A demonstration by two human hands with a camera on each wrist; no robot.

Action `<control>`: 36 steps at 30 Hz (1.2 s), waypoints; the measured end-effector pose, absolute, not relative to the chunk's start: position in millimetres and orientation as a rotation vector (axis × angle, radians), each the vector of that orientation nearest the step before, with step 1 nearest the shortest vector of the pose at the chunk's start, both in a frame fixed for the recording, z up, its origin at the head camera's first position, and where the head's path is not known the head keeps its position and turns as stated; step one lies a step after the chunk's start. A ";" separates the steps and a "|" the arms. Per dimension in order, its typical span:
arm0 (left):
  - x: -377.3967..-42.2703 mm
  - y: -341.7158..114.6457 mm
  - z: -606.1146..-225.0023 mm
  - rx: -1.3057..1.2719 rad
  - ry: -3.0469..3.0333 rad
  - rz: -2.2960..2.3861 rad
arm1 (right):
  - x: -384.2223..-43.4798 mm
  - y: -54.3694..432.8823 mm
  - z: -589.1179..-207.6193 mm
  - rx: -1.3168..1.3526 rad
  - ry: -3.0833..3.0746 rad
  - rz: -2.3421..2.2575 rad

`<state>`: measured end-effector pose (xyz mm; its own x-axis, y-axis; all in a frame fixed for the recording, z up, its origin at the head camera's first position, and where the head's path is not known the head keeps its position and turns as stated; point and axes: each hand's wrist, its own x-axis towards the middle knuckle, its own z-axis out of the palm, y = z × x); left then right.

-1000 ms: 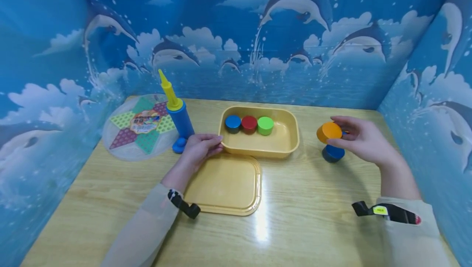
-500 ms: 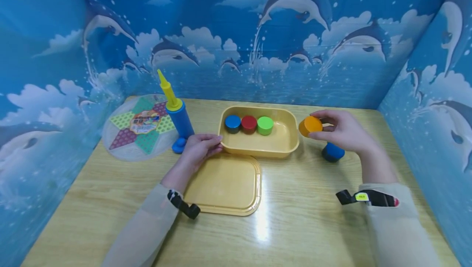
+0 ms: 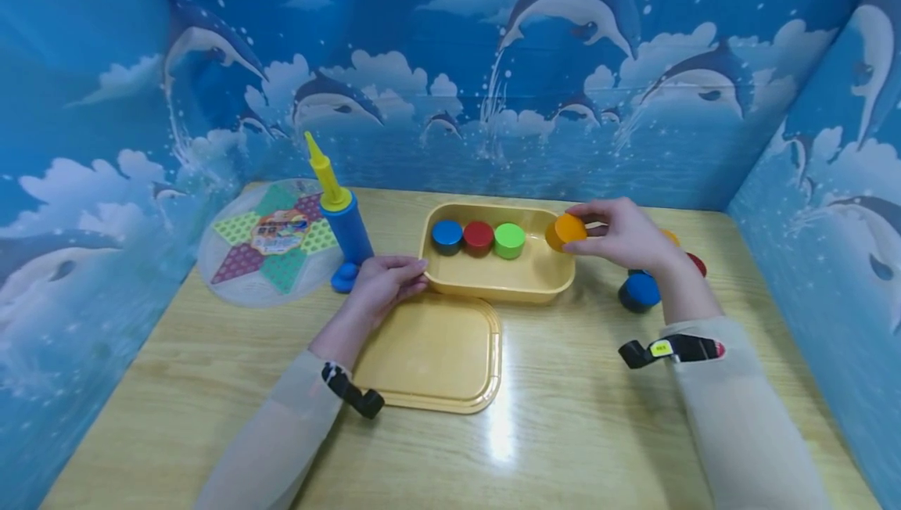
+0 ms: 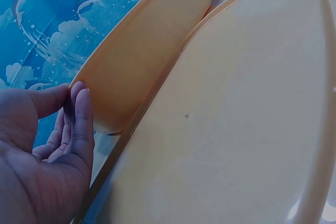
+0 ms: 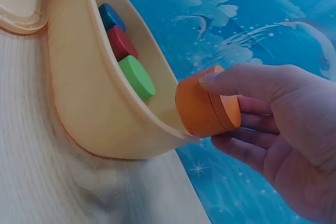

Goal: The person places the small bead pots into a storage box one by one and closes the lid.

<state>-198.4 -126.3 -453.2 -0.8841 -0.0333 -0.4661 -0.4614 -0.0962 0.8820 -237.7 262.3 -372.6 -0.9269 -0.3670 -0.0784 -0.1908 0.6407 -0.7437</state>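
Note:
My right hand pinches a small orange round tub between thumb and fingers, tilted over the right end of a yellow plastic box. A seam like a lid's edge runs round the orange tub in the right wrist view. Inside the box, a blue tub, a red tub and a green tub stand in a row at the left. My left hand grips the box's left front rim with thumb and fingers, as the left wrist view shows.
The box's flat yellow lid lies in front of it. A blue hand pump with a yellow nozzle stands left, beside a clear round patterned sheet. Behind my right wrist are another blue tub and partly hidden red and orange pieces.
My right hand has carried the orange tub leftward, from above the blue tub on the table to over the box's right end. My left hand has stayed on the rim.

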 end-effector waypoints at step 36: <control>-200.4 -130.1 -455.4 -0.501 1.860 2.075 | -275.0 209.4 -393.9 -0.754 2.617 -0.502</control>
